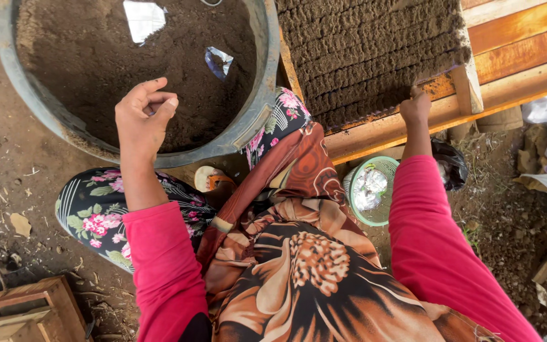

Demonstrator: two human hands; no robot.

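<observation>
step: filling soil rows, by the look | left hand (142, 117) loosely curled, pinching nothing seen, above tub (257, 120) of soil (96, 57) | right hand (415, 109) closed at tray (375, 50) near edge, contents unclear | next: likely a careful pinch | room: open soil ahead of left; basket (375, 190) below right
</observation>
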